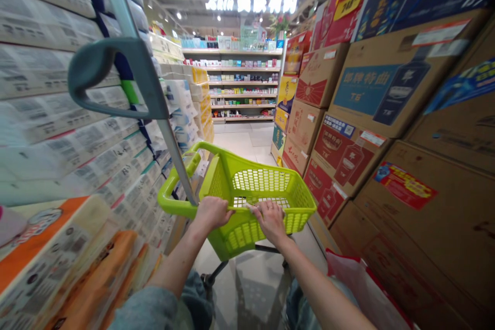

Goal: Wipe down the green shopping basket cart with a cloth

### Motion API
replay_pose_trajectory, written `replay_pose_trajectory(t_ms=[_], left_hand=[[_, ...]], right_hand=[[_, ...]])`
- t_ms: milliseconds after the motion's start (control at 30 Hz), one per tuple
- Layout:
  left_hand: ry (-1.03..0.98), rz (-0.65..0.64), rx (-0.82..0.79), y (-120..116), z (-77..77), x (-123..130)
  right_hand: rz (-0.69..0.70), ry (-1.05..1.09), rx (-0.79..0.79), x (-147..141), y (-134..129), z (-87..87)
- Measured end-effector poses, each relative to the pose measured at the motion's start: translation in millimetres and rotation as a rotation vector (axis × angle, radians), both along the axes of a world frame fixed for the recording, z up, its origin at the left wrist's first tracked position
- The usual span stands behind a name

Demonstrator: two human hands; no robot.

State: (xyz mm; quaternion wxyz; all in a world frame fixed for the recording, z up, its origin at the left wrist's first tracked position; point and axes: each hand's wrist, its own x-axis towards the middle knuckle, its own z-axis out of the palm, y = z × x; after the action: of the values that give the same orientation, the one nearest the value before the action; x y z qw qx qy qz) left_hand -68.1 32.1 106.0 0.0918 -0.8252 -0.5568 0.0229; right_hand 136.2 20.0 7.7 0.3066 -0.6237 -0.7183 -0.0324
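Observation:
A lime-green shopping cart (253, 162) stands side-on in front of me, its slotted basket holding nothing that I can see. Near the basket's handle end, my left hand (213, 212) is wrapped over the near rim. Further right on that rim rests my right hand (269, 216), fingers curled over the edge and thumb pointing left. A metal pole with a grey loop handle (149, 77) slants down at the left and passes behind the cart's green handle bar, near my left hand.
Wrapped paper packs (58, 72) are piled high on the left, with orange packs (104, 273) low down. Stacked cartons (371, 82) line the right side. A red-edged bag (363, 283) lies at lower right. Tiled floor (243, 139) leads to stocked shelves (243, 82).

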Motion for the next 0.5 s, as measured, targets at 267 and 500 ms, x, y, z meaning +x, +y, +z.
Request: replay_pose_trajectory(t_ms=[267, 500], left_hand=[[-0.016, 0.014, 0.011, 4.6, -2.5, -4.6], [-0.046, 0.021, -0.008, 4.4, -1.1, -6.3]], right_hand=[[0.106, 0.093, -0.057, -1.7, 24.9, -1.4], [0.215, 0.257, 0.028, 3.7, 22.4, -7.1]])
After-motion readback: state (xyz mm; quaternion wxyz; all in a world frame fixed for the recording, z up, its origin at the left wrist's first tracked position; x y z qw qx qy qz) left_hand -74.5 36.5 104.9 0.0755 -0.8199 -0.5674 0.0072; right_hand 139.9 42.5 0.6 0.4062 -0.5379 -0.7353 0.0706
